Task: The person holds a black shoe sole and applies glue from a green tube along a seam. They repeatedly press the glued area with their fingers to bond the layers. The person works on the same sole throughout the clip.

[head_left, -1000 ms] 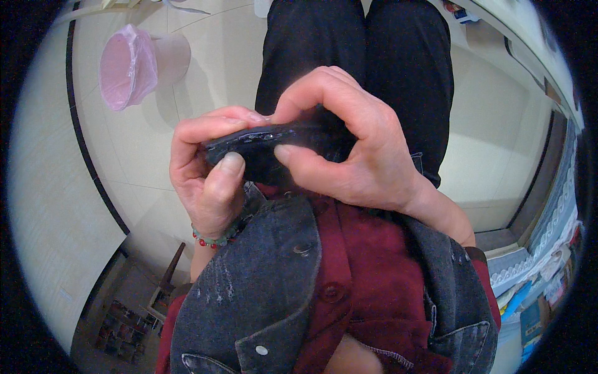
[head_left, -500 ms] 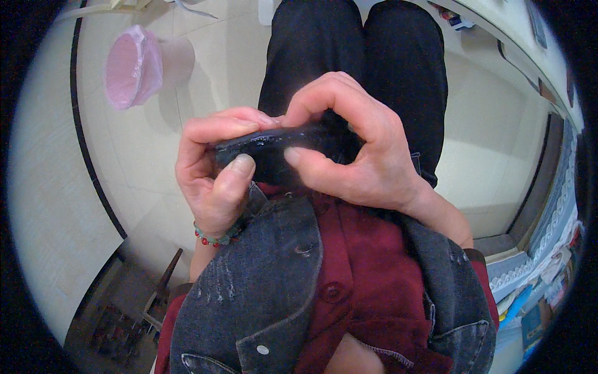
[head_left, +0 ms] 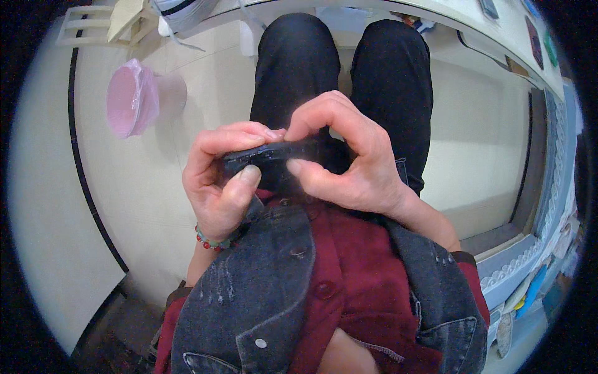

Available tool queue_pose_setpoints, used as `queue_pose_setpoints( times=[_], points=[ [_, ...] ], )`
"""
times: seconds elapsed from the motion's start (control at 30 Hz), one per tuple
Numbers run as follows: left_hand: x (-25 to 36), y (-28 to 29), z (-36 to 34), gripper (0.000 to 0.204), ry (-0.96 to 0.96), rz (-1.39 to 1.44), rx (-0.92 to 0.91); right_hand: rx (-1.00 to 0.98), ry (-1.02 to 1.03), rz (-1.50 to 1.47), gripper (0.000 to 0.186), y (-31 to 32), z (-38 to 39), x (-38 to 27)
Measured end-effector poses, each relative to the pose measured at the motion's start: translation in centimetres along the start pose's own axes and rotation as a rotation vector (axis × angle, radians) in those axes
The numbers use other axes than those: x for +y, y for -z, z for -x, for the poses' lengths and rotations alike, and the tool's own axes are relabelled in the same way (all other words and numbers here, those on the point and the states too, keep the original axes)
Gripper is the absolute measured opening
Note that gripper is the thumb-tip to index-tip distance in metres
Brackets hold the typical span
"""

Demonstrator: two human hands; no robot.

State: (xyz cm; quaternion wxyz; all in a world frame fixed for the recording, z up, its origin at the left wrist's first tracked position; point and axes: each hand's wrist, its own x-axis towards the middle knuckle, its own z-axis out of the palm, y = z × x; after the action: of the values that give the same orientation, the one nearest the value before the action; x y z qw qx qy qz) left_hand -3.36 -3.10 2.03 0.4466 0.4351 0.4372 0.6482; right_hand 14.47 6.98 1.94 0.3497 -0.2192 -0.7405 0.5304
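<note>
Above my lap, a dark, band-shaped thing [head_left: 269, 153] with pale specks along its upper edge stretches between my hands. It may be folded cloth, but its kind is not clear. My left hand [head_left: 215, 177] grips its left part, thumb on the near side and fingers over the far side. At the middle of the band my right hand [head_left: 358, 159] pinches, with forefinger tip on the far edge and thumb on the near one. Both sets of fingertips nearly meet. The right end of the band blurs into the dark trousers [head_left: 299, 56] behind it.
A pink bin [head_left: 128, 103] with a plastic liner stands on the pale floor to the left. A white table [head_left: 448, 22] curves across the far side and right. Far left are a cream stool-like frame [head_left: 128, 22] and a white cloth-like item [head_left: 187, 15].
The view has tilted up, showing more of the table and far-left items. Both hands keep their hold on the dark band, their grip almost the same.
</note>
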Motion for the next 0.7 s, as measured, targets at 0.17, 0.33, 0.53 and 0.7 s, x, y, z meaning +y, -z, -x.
queue_pose_setpoints(
  times=[0.17,0.33,0.53,0.7],
  points=[
    [-0.1,0.7,-1.2,0.028,-0.026,0.018,-0.077,0.066,0.016,0.027,0.03,-0.4,-0.1,-0.2],
    [0.6,0.3,-0.7,0.029,-0.083,0.027,-0.141,0.11,0.04,0.057,0.031,-0.6,1.4,-1.5],
    [2.7,-0.5,1.8,0.03,-0.185,0.013,-0.211,0.23,0.155,0.031,0.027,-2.2,3.7,-3.9],
    [4.2,-0.9,2.7,0.03,-0.205,-0.017,-0.238,0.205,0.244,0.084,0.03,-1.8,4.6,-5.4]
  ],
)
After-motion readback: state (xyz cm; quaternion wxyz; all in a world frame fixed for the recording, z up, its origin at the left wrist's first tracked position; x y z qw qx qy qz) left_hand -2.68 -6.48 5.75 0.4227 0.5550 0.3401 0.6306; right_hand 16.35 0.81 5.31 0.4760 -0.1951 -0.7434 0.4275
